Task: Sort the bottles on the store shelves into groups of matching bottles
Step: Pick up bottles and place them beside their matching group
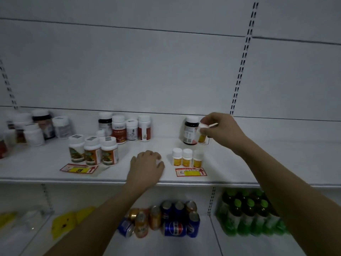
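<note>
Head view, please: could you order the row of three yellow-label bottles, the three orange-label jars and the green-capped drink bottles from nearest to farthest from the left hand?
From the left hand:
1. Row of three yellow-label bottles, just right.
2. Three orange-label jars, left.
3. Green-capped drink bottles, lower shelf, far right.

Matt white shelf [147, 145], glossy plastic bottles [187, 157], shiny metal cans [175, 229], paper price tags [191, 172].

White shelf [147, 145] with bottles [187, 157], 2 price tags [191, 172]
</note>
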`<action>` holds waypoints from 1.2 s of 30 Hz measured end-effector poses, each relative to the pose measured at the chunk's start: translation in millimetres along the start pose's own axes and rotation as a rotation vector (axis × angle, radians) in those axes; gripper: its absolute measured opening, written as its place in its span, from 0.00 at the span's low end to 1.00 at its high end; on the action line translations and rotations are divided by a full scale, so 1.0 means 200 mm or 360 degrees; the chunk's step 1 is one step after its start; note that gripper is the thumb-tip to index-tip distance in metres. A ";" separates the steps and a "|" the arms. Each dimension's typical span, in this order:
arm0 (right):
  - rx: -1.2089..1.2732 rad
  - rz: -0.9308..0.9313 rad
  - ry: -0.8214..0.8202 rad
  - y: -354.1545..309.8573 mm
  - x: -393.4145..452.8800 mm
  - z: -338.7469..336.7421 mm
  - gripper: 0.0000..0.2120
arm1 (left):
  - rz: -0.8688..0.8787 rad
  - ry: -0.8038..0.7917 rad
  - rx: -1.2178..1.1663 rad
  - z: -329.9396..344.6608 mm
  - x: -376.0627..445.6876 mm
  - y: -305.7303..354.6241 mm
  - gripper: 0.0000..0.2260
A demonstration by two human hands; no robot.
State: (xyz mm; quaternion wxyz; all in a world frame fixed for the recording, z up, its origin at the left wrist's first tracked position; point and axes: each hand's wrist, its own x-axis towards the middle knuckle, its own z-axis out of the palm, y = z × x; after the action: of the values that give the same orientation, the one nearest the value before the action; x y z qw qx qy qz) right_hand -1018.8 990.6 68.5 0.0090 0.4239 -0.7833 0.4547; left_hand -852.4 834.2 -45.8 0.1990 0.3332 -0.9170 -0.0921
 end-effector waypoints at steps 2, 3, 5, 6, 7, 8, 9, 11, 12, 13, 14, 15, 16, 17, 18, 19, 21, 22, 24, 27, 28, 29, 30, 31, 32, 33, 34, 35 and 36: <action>0.0051 0.0020 -0.0107 -0.02 0.08 0.07 0.11 | 0.0003 -0.0013 0.0033 0.00 0.00 0.00 0.18; 0.0051 0.0026 -0.0157 -0.03 0.12 0.11 0.11 | 0.0009 -0.0014 0.0048 0.00 -0.01 0.00 0.18; -0.0001 0.0055 -0.0257 -0.04 0.18 0.18 0.12 | 0.0012 -0.0019 0.0073 0.01 0.00 0.00 0.18; -0.0024 0.0080 -0.0303 -0.04 0.21 0.22 0.12 | 0.0008 -0.0020 0.0077 0.02 0.00 0.00 0.18; -0.0030 0.0111 -0.0353 -0.03 0.24 0.25 0.12 | 0.0001 -0.0020 0.0076 0.02 0.00 0.00 0.18; -0.0029 0.0146 -0.0415 -0.02 0.26 0.28 0.12 | -0.0006 -0.0016 0.0073 0.02 0.01 0.00 0.18; -0.0032 0.0177 -0.0492 -0.01 0.28 0.31 0.12 | -0.0012 -0.0010 0.0071 0.02 0.01 0.00 0.18; -0.0059 0.0240 -0.0659 -0.01 0.29 0.35 0.12 | -0.0019 0.0001 0.0073 0.03 0.01 -0.01 0.19; -0.0072 0.0266 -0.0734 -0.01 0.30 0.36 0.13 | -0.0020 0.0003 0.0076 0.03 0.01 -0.01 0.19; -0.0082 0.0285 -0.0798 -0.01 0.30 0.37 0.13 | -0.0022 0.0005 0.0082 0.03 0.02 -0.01 0.19; -0.0095 0.0300 -0.0849 -0.02 0.30 0.38 0.13 | -0.0027 0.0003 0.0086 0.04 0.02 -0.01 0.19; -0.0116 0.0315 -0.0887 -0.02 0.31 0.38 0.13 | -0.0035 0.0000 0.0084 0.03 0.02 -0.01 0.19; -0.0140 0.0328 -0.0916 -0.02 0.31 0.38 0.13 | -0.0046 -0.0003 0.0073 0.03 0.03 0.00 0.19; -0.0159 0.0340 -0.0940 -0.02 0.31 0.38 0.12 | -0.0060 -0.0004 0.0057 0.03 0.03 0.00 0.19; -0.0167 0.0353 -0.0956 -0.02 0.31 0.38 0.12 | -0.0071 -0.0003 0.0045 0.03 0.03 0.00 0.18; -0.0165 0.0363 -0.0962 -0.01 0.31 0.38 0.12 | -0.0075 -0.0002 0.0041 0.03 0.03 0.00 0.18; -0.0161 0.0366 -0.0964 -0.01 0.30 0.38 0.12 | -0.0075 0.0002 0.0050 0.02 0.03 0.01 0.18; -0.0165 0.0363 -0.0969 -0.01 0.30 0.39 0.11 | -0.0073 0.0005 0.0055 0.02 0.03 0.01 0.18; -0.0181 0.0361 -0.0994 -0.01 0.30 0.39 0.11 | -0.0069 0.0013 0.0046 0.02 0.02 0.01 0.18; -0.0233 0.0323 -0.1044 -0.02 0.30 0.39 0.12 | -0.0071 0.0023 0.0035 0.02 0.02 0.02 0.18; -0.0260 0.0300 -0.1055 -0.02 0.30 0.39 0.12 | -0.0074 0.0026 0.0033 0.02 0.02 0.02 0.18; -0.0278 0.0280 -0.1047 -0.03 0.30 0.39 0.13 | -0.0072 0.0033 0.0029 0.02 0.02 0.02 0.18; -0.0285 0.0256 -0.1010 -0.04 0.30 0.39 0.13 | -0.0065 0.0040 0.0020 0.02 0.01 0.02 0.18; -0.0278 0.0221 -0.0942 -0.06 0.30 0.38 0.12 | -0.0054 0.0048 0.0004 0.02 0.01 0.01 0.18; -0.0258 0.0173 -0.0851 -0.08 0.30 0.38 0.11 | -0.0040 0.0049 -0.0019 0.01 0.00 0.01 0.17; -0.0232 0.0123 -0.0760 -0.12 0.30 0.37 0.09 | -0.0016 0.0049 -0.0047 0.00 0.00 0.01 0.17; -0.0209 0.0083 -0.0690 -0.17 0.30 0.37 0.08 | 0.0018 0.0057 -0.0069 -0.02 -0.02 0.02 0.16; -0.0196 0.0048 -0.0644 -0.23 0.29 0.36 0.06 | 0.0066 0.0090 -0.0070 -0.05 -0.03 0.02 0.16; -0.0187 0.0012 -0.0616 -0.30 0.28 0.36 0.06 | 0.0113 0.0150 -0.0063 -0.10 -0.04 0.02 0.15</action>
State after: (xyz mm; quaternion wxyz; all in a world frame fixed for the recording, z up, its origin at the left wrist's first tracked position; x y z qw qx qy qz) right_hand -987.5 887.6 90.7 -0.1186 0.4991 -0.7972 0.3182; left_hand -840.9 841.4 -29.8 0.2517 0.3004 -0.9159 -0.0872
